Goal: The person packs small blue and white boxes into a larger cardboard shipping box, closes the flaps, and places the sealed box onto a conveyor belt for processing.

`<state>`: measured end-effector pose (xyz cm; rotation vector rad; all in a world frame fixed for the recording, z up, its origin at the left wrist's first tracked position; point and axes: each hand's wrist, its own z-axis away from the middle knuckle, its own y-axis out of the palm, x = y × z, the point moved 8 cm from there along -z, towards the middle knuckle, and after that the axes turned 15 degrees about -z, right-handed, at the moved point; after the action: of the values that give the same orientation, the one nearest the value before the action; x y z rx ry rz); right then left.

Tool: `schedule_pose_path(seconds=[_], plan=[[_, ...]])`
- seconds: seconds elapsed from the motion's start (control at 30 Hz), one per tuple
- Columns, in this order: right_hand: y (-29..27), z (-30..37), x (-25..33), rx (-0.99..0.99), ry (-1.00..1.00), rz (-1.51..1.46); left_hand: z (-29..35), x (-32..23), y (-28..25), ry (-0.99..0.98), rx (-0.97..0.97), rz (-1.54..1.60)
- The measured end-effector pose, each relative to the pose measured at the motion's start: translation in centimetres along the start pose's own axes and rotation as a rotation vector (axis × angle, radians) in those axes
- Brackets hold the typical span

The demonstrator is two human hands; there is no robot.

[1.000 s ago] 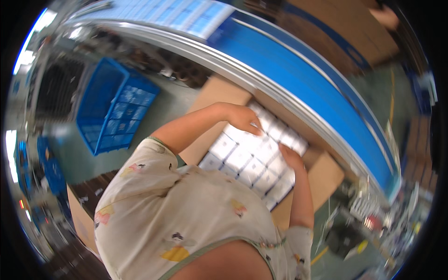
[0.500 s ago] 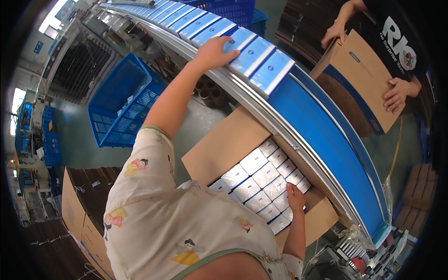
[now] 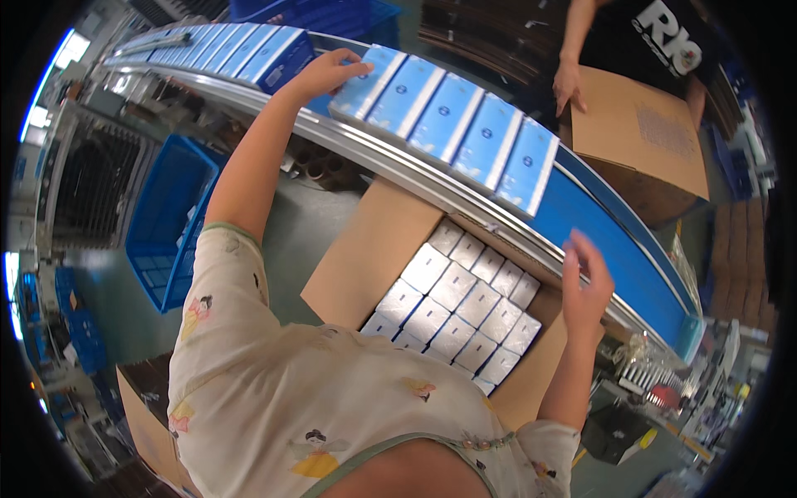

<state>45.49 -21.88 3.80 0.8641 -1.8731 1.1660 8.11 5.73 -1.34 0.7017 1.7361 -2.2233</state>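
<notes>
Several blue-and-white film-wrapped packs (image 3: 444, 112) lie side by side on the blue conveyor belt (image 3: 614, 253). My left hand (image 3: 328, 73) reaches over the belt to the left end of this row, its fingers stretched out and touching the end pack. A gap parts it from more packs (image 3: 249, 54) farther left. My right hand (image 3: 588, 282) is raised at the belt's near edge, open and holding nothing, its fingers slightly blurred. Below the belt, an open cardboard carton (image 3: 374, 249) holds rows of white-ended packs (image 3: 452, 303) standing close together; my shirt hides its near part.
Across the belt, a person in a black shirt holds a cardboard box (image 3: 635, 124). A blue plastic crate (image 3: 158, 232) stands on the floor at left. Flattened cardboard (image 3: 149, 386) is stacked at lower left. The belt's metal rail (image 3: 398, 162) runs above the carton.
The row of packs has slid right along the belt, opening a gap behind it. My right hand has risen from the carton toward the belt. The other person's box has turned.
</notes>
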Motion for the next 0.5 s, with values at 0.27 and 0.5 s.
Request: schedule_pose_path(seconds=[0.27,0.5], plan=[[-3.3,-6.2,-13.6,-0.093,0.492,-0.138,2.1,-13.9,10.7,0.203,0.035,-0.077],[-8.4,-3.6,-7.4,-0.358,0.136,-0.253,4.4,-17.3,8.8,0.426,-0.240,0.047]])
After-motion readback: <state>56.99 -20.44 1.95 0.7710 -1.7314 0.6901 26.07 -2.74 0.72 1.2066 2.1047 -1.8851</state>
